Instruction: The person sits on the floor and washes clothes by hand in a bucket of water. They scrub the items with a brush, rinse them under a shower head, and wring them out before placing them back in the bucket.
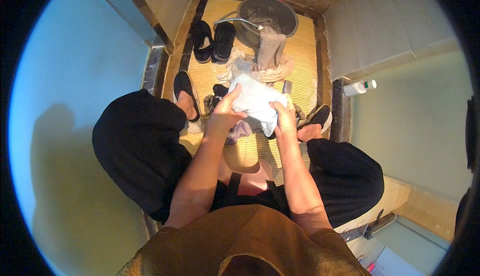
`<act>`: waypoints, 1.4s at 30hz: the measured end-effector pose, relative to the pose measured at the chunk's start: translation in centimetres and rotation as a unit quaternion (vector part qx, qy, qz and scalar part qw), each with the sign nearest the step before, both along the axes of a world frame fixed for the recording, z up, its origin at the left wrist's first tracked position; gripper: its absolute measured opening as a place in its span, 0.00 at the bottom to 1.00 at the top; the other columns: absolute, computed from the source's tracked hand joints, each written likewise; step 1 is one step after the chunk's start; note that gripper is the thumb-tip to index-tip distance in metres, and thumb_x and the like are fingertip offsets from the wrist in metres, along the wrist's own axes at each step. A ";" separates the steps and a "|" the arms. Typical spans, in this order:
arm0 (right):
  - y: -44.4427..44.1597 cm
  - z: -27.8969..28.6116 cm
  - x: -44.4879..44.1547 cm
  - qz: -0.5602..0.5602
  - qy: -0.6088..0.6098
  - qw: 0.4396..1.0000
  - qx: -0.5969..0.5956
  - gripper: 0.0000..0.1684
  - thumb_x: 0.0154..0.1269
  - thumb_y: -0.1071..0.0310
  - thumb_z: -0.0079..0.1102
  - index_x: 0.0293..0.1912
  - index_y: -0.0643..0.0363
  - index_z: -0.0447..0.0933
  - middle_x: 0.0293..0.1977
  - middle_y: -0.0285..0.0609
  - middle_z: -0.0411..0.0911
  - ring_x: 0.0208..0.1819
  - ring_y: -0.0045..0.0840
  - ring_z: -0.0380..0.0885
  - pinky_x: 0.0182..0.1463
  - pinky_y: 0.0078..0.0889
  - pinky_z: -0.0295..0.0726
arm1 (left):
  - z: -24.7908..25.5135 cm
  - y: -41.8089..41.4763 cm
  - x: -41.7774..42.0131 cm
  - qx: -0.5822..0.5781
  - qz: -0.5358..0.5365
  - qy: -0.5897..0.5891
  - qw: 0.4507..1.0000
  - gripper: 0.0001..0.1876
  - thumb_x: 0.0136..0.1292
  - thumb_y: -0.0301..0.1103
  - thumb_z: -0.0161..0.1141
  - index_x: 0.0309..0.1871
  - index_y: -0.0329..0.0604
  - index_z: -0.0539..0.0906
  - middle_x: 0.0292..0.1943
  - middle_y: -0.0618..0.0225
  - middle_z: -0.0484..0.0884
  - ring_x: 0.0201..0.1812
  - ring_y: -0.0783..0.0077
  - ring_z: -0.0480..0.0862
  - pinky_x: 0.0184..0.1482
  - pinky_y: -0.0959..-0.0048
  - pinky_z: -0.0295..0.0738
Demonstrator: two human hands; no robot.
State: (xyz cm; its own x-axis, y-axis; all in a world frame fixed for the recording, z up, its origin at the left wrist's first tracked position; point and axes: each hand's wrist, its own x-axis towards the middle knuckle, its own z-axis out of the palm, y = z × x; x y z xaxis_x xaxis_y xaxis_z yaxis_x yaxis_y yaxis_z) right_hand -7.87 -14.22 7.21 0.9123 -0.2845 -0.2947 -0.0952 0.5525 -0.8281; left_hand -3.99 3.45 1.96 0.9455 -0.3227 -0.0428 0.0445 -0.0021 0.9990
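A white cloth [255, 100] is stretched between my two hands, its lower corner hanging down. My left hand [227, 109] grips its left side, with the thumb on top. On the right side, my right hand [283, 115] pinches the cloth between thumb and fingers. Beyond it, pale wet-looking cloths [275, 73] lie on the ribbed yellow floor. A greyish cloth [270, 47] hangs over the rim of a dark basin [292, 21]. Dark bunched items lie partly hidden behind my hands, and a purplish cloth [239, 131] lies below the white one.
A hose [240, 19] reaches into the basin. Two black slippers [224, 42] lie left of it. A brush [287, 87] rests right of the cloths. On the right-hand ledge lies a white bottle [356, 88]. My shod feet stand either side; walls and glass panels enclose the floor.
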 end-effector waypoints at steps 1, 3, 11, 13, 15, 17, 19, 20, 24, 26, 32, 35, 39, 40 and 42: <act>1.0 0.7 0.3 0.000 0.002 0.999 -0.042 0.16 0.52 0.81 0.52 0.43 0.61 0.73 0.36 0.39 0.79 0.35 0.25 0.78 0.41 0.26 0.78 | 0.5 0.4 -0.1 0.020 -0.007 0.020 1.000 0.48 0.36 0.11 0.70 0.67 0.44 0.66 0.64 0.61 0.69 0.64 0.68 0.67 0.62 0.75 0.64; 3.7 1.4 -0.3 0.047 -0.041 0.946 -0.318 0.13 0.52 0.78 0.51 0.41 0.61 0.69 0.33 0.41 0.76 0.34 0.26 0.75 0.41 0.28 0.75 | -4.4 0.8 2.3 -0.325 0.005 0.269 0.907 0.34 0.51 0.21 0.66 0.65 0.42 0.70 0.60 0.57 0.72 0.57 0.67 0.74 0.56 0.74 0.71; 10.3 -0.3 -2.0 0.150 -0.197 0.690 -0.680 0.15 0.51 0.63 0.60 0.40 0.57 0.75 0.31 0.49 0.75 0.34 0.44 0.77 0.40 0.42 0.76 | -1.9 0.6 0.9 -0.492 -0.070 0.406 0.767 0.11 0.70 0.36 0.49 0.52 0.47 0.75 0.22 0.72 0.75 0.24 0.77 0.74 0.29 0.77 0.73; 7.5 -2.0 -0.1 0.141 -0.167 0.746 -0.628 0.11 0.58 0.61 0.53 0.35 0.58 0.77 0.27 0.52 0.77 0.31 0.47 0.77 0.36 0.47 0.76 | -1.5 -1.7 0.2 -0.540 -0.153 0.350 0.750 0.10 0.70 0.36 0.49 0.48 0.45 0.76 0.25 0.71 0.77 0.28 0.77 0.77 0.31 0.77 0.74; 4.1 -0.7 3.2 0.126 0.011 0.733 -0.668 0.13 0.60 0.60 0.50 0.31 0.58 0.76 0.25 0.55 0.77 0.31 0.50 0.77 0.36 0.49 0.74 | 3.7 -3.5 -1.5 -0.324 0.026 0.465 0.823 0.11 0.69 0.38 0.50 0.44 0.42 0.78 0.31 0.70 0.81 0.33 0.77 0.80 0.35 0.77 0.75; 4.7 -0.2 4.1 0.103 0.077 0.741 -0.659 0.17 0.63 0.58 0.46 0.29 0.59 0.76 0.26 0.57 0.77 0.30 0.51 0.77 0.35 0.51 0.74 | 0.1 -3.2 -1.7 -0.284 -0.007 0.292 0.913 0.13 0.67 0.39 0.53 0.45 0.40 0.78 0.39 0.69 0.81 0.39 0.78 0.79 0.41 0.78 0.74; 4.8 -0.1 2.5 0.101 0.068 0.713 -0.691 0.21 0.65 0.56 0.42 0.29 0.60 0.78 0.27 0.59 0.78 0.30 0.52 0.78 0.35 0.53 0.74 | 1.5 -3.3 -2.0 -0.227 0.015 0.311 0.923 0.13 0.68 0.39 0.51 0.47 0.41 0.77 0.39 0.70 0.79 0.38 0.77 0.78 0.41 0.78 0.73; 5.1 -0.1 1.4 0.133 0.057 0.725 -0.674 0.19 0.63 0.58 0.43 0.28 0.59 0.79 0.28 0.58 0.78 0.31 0.51 0.79 0.36 0.52 0.75 | 2.6 -3.2 -1.8 -0.182 0.025 0.327 0.927 0.13 0.69 0.39 0.50 0.48 0.41 0.77 0.37 0.70 0.79 0.36 0.76 0.78 0.40 0.77 0.73; 8.7 1.8 -2.8 0.105 -0.184 0.701 -0.681 0.10 0.56 0.61 0.54 0.33 0.57 0.76 0.26 0.49 0.77 0.29 0.43 0.78 0.29 0.42 0.77 | 1.4 -2.2 -1.5 -0.324 0.076 0.454 0.826 0.14 0.70 0.44 0.49 0.41 0.45 0.78 0.24 0.76 0.74 0.24 0.76 0.73 0.31 0.75 0.72; 9.3 -2.0 -1.5 0.123 -0.117 0.679 -0.714 0.11 0.58 0.60 0.53 0.32 0.57 0.77 0.27 0.49 0.77 0.31 0.44 0.78 0.31 0.42 0.77 | -4.0 -1.6 -0.5 -0.506 -0.102 0.445 0.732 0.14 0.71 0.44 0.48 0.38 0.46 0.78 0.23 0.76 0.74 0.24 0.76 0.74 0.29 0.74 0.72; 3.1 0.7 4.0 0.169 0.070 0.693 -0.698 0.21 0.65 0.52 0.46 0.32 0.60 0.77 0.32 0.57 0.79 0.38 0.48 0.78 0.43 0.46 0.75 | 1.8 -5.2 -2.0 -0.331 0.015 0.483 0.810 0.10 0.69 0.37 0.49 0.43 0.44 0.79 0.32 0.70 0.81 0.30 0.76 0.81 0.30 0.75 0.76; 1.9 0.3 4.4 0.171 0.092 0.788 -0.585 0.26 0.64 0.47 0.51 0.46 0.62 0.75 0.39 0.59 0.79 0.43 0.47 0.79 0.48 0.42 0.75 | 0.5 -3.6 -0.6 -0.347 0.014 0.440 0.828 0.15 0.68 0.42 0.50 0.45 0.41 0.79 0.35 0.67 0.83 0.34 0.71 0.82 0.36 0.72 0.77; -0.7 -1.4 1.8 0.245 0.044 0.890 -0.381 0.44 0.54 0.47 0.66 0.61 0.65 0.62 0.49 0.52 0.76 0.50 0.36 0.76 0.53 0.35 0.73 | 2.2 -1.9 1.6 -0.456 0.125 0.391 0.789 0.20 0.69 0.48 0.50 0.44 0.38 0.79 0.37 0.61 0.84 0.37 0.64 0.83 0.44 0.63 0.78; -0.9 -1.2 0.6 0.265 0.012 0.865 -0.427 0.47 0.52 0.48 0.68 0.62 0.65 0.60 0.49 0.51 0.76 0.49 0.35 0.76 0.53 0.33 0.73 | 1.8 -1.4 2.0 -0.457 0.133 0.378 0.794 0.20 0.69 0.48 0.51 0.44 0.38 0.79 0.37 0.61 0.84 0.38 0.63 0.83 0.45 0.63 0.78; -0.9 -0.5 -0.6 0.322 0.079 0.825 -0.457 0.48 0.43 0.57 0.75 0.61 0.64 0.63 0.52 0.53 0.74 0.53 0.33 0.74 0.58 0.32 0.70 | 0.9 -0.1 2.7 -0.457 0.150 0.349 0.804 0.19 0.69 0.46 0.51 0.45 0.37 0.78 0.36 0.62 0.83 0.39 0.63 0.83 0.46 0.63 0.78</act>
